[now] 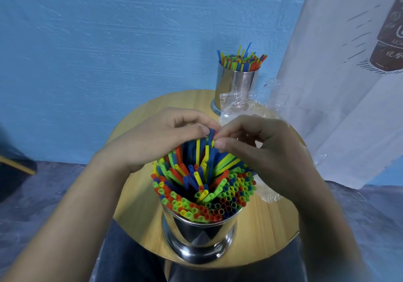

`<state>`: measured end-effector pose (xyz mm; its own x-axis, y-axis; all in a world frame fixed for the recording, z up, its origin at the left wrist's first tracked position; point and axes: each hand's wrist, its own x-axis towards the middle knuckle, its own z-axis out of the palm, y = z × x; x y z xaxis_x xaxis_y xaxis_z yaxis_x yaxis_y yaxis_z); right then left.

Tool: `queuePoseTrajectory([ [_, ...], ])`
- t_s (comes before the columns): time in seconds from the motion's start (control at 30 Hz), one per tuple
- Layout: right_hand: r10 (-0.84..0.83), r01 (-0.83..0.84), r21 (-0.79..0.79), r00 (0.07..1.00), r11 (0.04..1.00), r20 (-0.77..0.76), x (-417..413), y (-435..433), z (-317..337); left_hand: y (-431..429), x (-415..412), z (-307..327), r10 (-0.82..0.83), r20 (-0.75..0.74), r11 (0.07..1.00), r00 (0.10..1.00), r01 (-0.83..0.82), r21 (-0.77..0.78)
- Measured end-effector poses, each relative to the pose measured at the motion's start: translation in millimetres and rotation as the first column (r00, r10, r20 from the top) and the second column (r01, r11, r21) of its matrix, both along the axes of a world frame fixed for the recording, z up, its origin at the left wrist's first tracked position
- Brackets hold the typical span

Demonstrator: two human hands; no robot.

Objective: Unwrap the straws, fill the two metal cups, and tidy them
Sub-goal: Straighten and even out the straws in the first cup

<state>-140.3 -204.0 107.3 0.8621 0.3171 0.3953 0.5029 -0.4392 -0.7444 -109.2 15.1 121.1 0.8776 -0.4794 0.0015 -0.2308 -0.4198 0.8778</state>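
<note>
Left hand (161, 135) and right hand (257, 151) pinch tall straws (205, 157) mid-frame, likely levelling them in near cup (200, 236); far cup (236, 85) upper right already filled.

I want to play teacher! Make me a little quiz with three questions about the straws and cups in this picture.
1. True or false: the far cup holds coloured straws.
2. Which cup are the left hand and right hand pinching straws in? A) the near cup B) the far cup C) neither
3. What clear thing lies on the table behind the hands?

Key: 1 true; 2 A; 3 the crumpled plastic wrapper.
</note>
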Motion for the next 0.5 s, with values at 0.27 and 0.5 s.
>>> queuePoseTrajectory([
  [0.27, -0.072, 0.078, 0.076, 0.995, 0.994, -0.068, 7, -14, -8, 2, 1, 0, -0.024, -0.101, 1.000, 0.995, 0.025, 0.006],
  [0.5, 0.024, 0.003, 0.088, 0.954, 0.996, -0.298, 6, -23, -7, -3, -1, -3, 0.165, 0.036, 0.984, 0.986, -0.167, 0.061],
])
